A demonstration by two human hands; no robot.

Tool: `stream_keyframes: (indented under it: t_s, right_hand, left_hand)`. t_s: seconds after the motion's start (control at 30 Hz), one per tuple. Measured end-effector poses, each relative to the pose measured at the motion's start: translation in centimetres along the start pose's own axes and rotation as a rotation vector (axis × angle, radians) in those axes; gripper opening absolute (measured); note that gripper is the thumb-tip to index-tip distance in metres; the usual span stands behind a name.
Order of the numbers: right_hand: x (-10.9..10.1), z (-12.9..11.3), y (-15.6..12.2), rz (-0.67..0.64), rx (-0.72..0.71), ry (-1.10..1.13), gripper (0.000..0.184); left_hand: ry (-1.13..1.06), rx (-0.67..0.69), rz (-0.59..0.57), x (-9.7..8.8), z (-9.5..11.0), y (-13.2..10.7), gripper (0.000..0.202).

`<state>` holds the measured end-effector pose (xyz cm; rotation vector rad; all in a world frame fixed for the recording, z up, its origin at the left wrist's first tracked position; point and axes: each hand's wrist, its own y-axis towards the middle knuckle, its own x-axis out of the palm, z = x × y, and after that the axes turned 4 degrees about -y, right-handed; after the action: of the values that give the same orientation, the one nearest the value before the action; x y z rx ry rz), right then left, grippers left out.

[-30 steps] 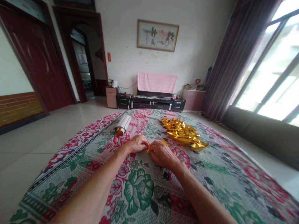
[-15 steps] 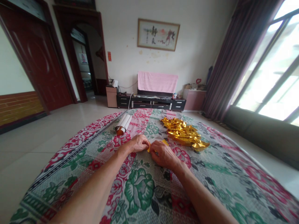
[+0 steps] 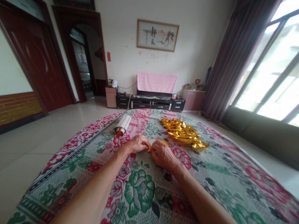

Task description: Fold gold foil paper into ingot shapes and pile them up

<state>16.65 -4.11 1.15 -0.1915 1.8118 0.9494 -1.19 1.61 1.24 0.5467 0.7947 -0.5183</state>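
Observation:
Close together over the middle of the table, my left hand (image 3: 139, 144) and my right hand (image 3: 162, 153) pinch a sheet of gold foil paper (image 3: 165, 143). Its pale side and a yellow-gold edge show behind my right hand, and a small gold fold shows between the fingertips. Most of the sheet is hidden under my fingers. To the right, beyond my right hand, lies a pile of folded gold foil pieces (image 3: 184, 133), crumpled and shiny. A white roll with a gold-brown inner face (image 3: 124, 123) rests on its side beyond my left hand.
A floral cloth (image 3: 140, 189) in green, red and grey covers the round table. Past its far edge stands a low black cabinet (image 3: 154, 104) with a pink cloth (image 3: 157, 81) above it. A window and purple curtain (image 3: 243, 56) are on the right.
My fingers have shifted only slightly at the fold, and a little more of its gold edge shows between them. The pile and the roll stay where they were.

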Motion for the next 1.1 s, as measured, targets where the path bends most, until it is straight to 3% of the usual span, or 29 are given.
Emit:
stream_keyframes:
  t_s: [0.2, 0.5, 0.73, 0.87, 1.1]
  right_hand:
    - [0.6, 0.0, 0.3, 0.065, 0.128, -0.002, 0.015]
    - [1.0, 0.2, 1.2, 0.041, 0.258, -0.058, 0.015]
    - [0.4, 0.5, 0.7, 0.025, 0.134, 0.032, 0.012]
    - [-0.2, 0.1, 0.4, -0.022, 0.065, 0.039, 0.007]
    - [-0.5, -0.2, 0.2, -0.044, -0.006, 0.016, 0.017]
  left_hand:
    - [0.01, -0.029, -0.008, 0.0, 0.1, 0.1, 0.016]
    - [-0.005, 0.004, -0.014, 0.1, -0.1, 0.0, 0.021]
    - [-0.03, -0.12, -0.034, 0.1, 0.2, 0.1, 0.022]
    - [-0.008, -0.114, -0.018, -0.1, 0.5, 0.1, 0.023]
    - [0.004, -0.095, -0.002, 0.1, 0.0, 0.2, 0.021]
